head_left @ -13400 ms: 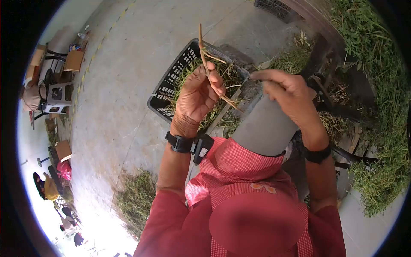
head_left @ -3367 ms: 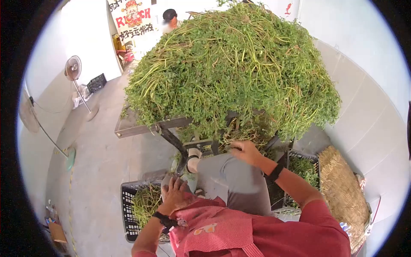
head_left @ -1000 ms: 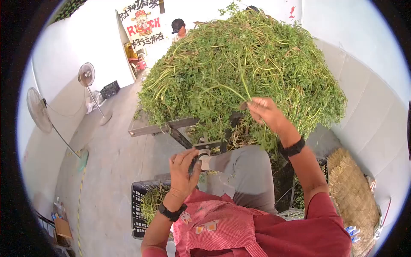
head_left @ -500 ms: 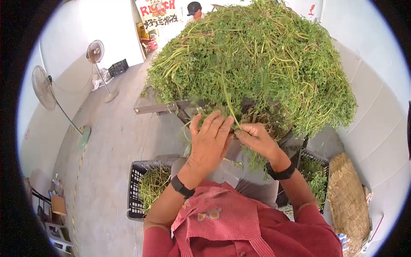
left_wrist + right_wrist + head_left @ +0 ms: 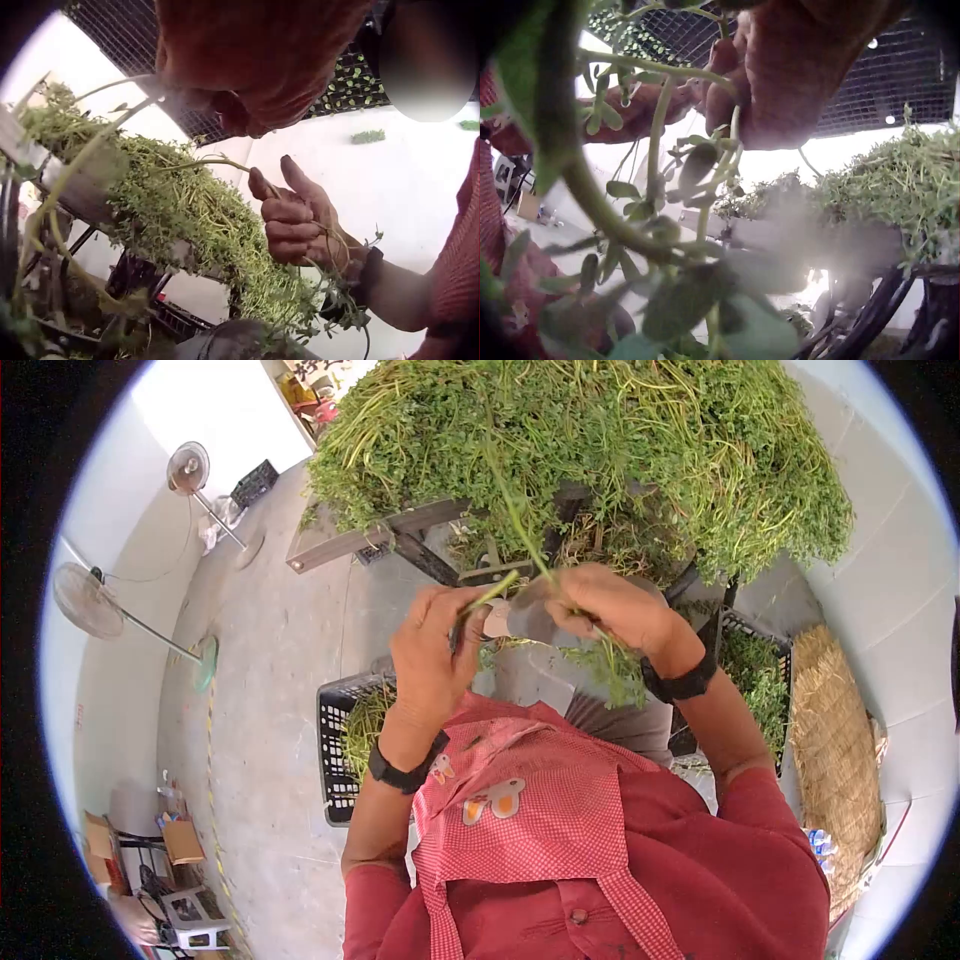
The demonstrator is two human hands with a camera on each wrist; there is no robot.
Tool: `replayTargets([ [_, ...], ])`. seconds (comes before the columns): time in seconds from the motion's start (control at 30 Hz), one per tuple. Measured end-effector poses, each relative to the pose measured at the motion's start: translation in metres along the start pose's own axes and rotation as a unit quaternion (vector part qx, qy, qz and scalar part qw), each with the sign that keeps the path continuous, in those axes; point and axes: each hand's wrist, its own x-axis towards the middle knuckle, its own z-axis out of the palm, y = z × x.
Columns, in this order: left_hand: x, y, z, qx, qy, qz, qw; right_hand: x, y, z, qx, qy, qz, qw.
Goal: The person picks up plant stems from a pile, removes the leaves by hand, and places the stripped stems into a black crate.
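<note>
Between thumb and fingers, my left hand [image 5: 430, 655] holds a bare, pale green stem [image 5: 493, 592]. In the left wrist view that stem [image 5: 75, 165] looks long and forked. To its right, my right hand [image 5: 612, 608] grips a leafy green sprig [image 5: 617, 675], its leaves hanging below the fist. A long thin stem [image 5: 515, 515] rises from the same hand across the heap. Close up in the right wrist view, small oval leaves [image 5: 697, 169] crowd beneath the right hand [image 5: 802, 67]. Ahead of both hands lies a big heap of leafy greens [image 5: 590, 440] on a table.
A black crate [image 5: 335, 760] with cut stems stands on the floor at my left. Another crate [image 5: 785, 660] with greens sits right, beside a straw bundle [image 5: 832, 760]. The table's edge [image 5: 330, 540] juts out in front. Two standing fans [image 5: 90, 600] are farther left.
The right hand draws the sprig from the heap towards me. The left hand, without a stem a second ago, meets it, then moves left holding a stem. Earlier it held a brownish stem over the crate.
</note>
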Motion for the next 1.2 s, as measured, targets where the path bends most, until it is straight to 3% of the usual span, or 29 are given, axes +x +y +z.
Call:
replayTargets([
  [0.07,0.002,0.015,-0.005,-0.032,-0.004,-0.024,0.999,-0.002,-0.004,0.019,-0.157,-0.016,-0.036,0.987],
  [0.1,0.005,0.019,-0.007,-0.065,-0.009,-0.045,0.997,-0.001,0.001,0.021,-0.163,-0.021,-0.041,0.985],
  [0.13,0.004,0.011,0.0,-0.061,0.0,-0.041,0.997,0.002,0.011,0.022,-0.231,-0.01,-0.094,0.968],
  [0.17,-0.003,-0.007,0.013,-0.148,0.0,-0.086,0.985,0.002,0.019,0.025,-0.296,0.002,-0.146,0.944],
  [0.2,-0.006,-0.016,0.019,-0.234,0.0,-0.13,0.963,-0.003,0.022,0.033,-0.326,0.014,-0.139,0.935],
  [0.23,-0.004,-0.014,0.018,-0.232,0.006,-0.127,0.964,-0.004,0.025,0.038,-0.33,0.009,-0.143,0.933],
  [0.3,-0.002,-0.007,0.013,-0.438,-0.058,-0.289,0.849,-0.002,0.037,0.046,-0.391,0.014,-0.065,0.918],
  [0.33,0.001,-0.004,0.01,-0.451,-0.068,-0.306,0.836,0.0,0.05,0.05,-0.395,0.012,-0.069,0.916],
  [0.43,-0.006,-0.011,0.013,-0.447,-0.051,-0.322,0.833,0.004,0.079,0.062,-0.384,0.057,-0.138,0.911],
  [0.5,-0.013,-0.012,0.011,-0.436,-0.054,-0.321,0.839,0.004,0.082,0.065,-0.357,-0.004,-0.031,0.934],
  [0.57,-0.019,-0.013,0.008,-0.423,-0.055,-0.325,0.844,0.008,0.091,0.058,-0.352,0.003,-0.052,0.935],
  [0.6,-0.023,-0.014,0.009,-0.439,-0.044,-0.312,0.841,0.013,0.1,0.046,-0.25,0.049,-0.075,0.964],
  [0.67,-0.032,-0.015,0.011,-0.456,-0.032,-0.301,0.837,0.014,0.061,0.047,-0.102,0.136,-0.124,0.978],
  [0.77,-0.042,-0.018,0.013,-0.411,-0.042,-0.28,0.866,0.018,0.031,0.035,-0.112,0.187,-0.122,0.968],
  [0.87,-0.05,-0.02,0.02,-0.415,-0.021,-0.235,0.879,0.022,0.009,0.032,-0.087,0.177,-0.165,0.966],
  [0.93,-0.053,-0.014,0.018,-0.4,-0.063,-0.28,0.87,0.031,0.011,0.033,-0.061,0.169,-0.16,0.971],
  [1.03,-0.059,-0.018,0.024,-0.392,-0.099,-0.222,0.887,0.041,0.002,0.04,-0.022,0.144,-0.151,0.978],
  [1.1,-0.06,-0.017,0.023,-0.38,-0.114,-0.221,0.891,0.046,-0.018,0.04,0.079,0.179,-0.124,0.973],
  [1.2,-0.068,-0.019,0.021,-0.367,-0.149,-0.223,0.891,0.056,-0.044,0.013,0.099,0.165,-0.155,0.969],
])
